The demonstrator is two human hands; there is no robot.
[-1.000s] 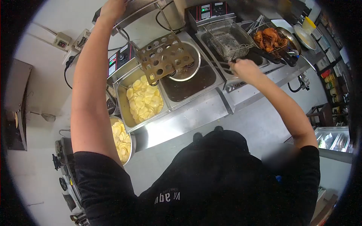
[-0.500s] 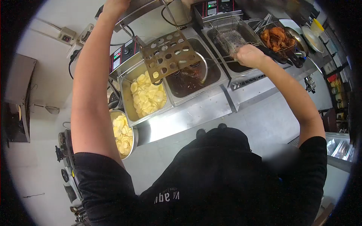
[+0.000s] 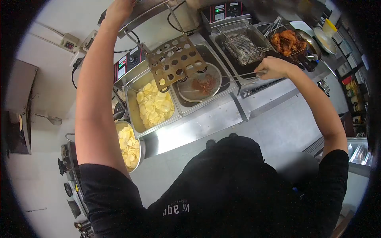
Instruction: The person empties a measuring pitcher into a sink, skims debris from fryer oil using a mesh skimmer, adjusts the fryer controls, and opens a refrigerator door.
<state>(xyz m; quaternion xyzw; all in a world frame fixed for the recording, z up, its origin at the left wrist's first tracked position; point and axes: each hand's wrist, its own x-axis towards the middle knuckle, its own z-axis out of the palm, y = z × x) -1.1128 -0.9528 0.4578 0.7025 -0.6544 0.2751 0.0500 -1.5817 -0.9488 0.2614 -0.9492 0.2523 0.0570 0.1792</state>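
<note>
My right hand is closed around the thin handle of a round mesh skimmer. The skimmer lies level over the dark oil of the fryer tank, with brown crumbs in its mesh. My left hand, at the top edge and partly cut off, appears closed on the upper frame of a perforated metal rack. That rack hangs tilted above the tank, its holed plate partly covering the skimmer. Just left of it, pale round slices fill a metal pan.
A second fryer holds an empty wire basket. Beyond it, fried brown pieces sit in another basket with black handles. More pale slices lie in a round bowl at lower left. Fryer control boxes stand along the back.
The skimmer has come up out of the oil, now showing crumbs in its mesh. My right hand has shifted slightly right and down. The rack has moved slightly left.
</note>
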